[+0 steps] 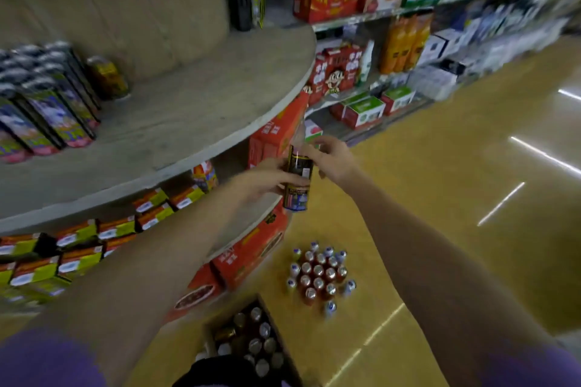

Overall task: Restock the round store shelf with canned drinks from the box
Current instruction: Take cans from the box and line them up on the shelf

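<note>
The round shelf (195,110) in front of me carries a block of tall cans (47,104) only toward its left edge, the rest of its top bare, so I judge most of the restocking is left. The box (251,342) on the floor below holds many cans. My left hand (267,181) grips one can (297,179) just off the shelf's front edge, while my right hand (333,159) pinches its top.
</note>
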A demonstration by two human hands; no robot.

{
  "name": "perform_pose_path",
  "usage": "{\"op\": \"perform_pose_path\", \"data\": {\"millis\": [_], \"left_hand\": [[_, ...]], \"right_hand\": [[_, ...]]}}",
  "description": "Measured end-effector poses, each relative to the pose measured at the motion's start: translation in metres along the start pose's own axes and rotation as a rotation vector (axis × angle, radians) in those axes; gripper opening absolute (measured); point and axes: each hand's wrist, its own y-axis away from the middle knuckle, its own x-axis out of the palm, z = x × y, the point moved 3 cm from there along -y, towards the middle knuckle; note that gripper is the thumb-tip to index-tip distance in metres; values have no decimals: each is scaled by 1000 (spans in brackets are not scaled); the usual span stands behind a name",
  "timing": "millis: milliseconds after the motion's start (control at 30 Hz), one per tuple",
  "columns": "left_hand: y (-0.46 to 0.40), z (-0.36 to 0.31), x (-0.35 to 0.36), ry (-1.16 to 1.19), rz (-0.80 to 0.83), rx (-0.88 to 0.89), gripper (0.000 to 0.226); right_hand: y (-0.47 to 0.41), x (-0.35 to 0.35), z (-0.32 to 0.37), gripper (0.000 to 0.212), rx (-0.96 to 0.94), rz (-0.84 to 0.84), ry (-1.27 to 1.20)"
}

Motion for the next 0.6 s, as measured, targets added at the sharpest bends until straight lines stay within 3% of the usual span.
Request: {"op": "perform_pose_path", "data": {"millis": [100, 200, 300, 433, 467, 533, 600], "left_hand": [[12, -14, -10, 85, -104, 11, 34], [27, -16, -25, 136, -190, 4, 55], [44, -18, -45, 128, -275, 38, 41], [68, -21, -77, 16, -367, 74, 44], [74, -20, -86, -12, -387, 87, 41], [91, -18, -107, -29, -415, 104, 36], [110, -16, -129, -20, -412, 117, 35]], "right_hand": [[1, 5, 10, 34, 25, -44, -140], [7, 23, 10, 14, 39, -12, -74], [25, 51, 23, 14, 28, 69, -8], [47, 89, 57, 9, -34, 113, 12], [49, 102, 64, 12, -32, 109, 32], [49, 130, 81, 54, -48, 56, 116], [50, 162, 99, 76, -66, -30, 179]]}}
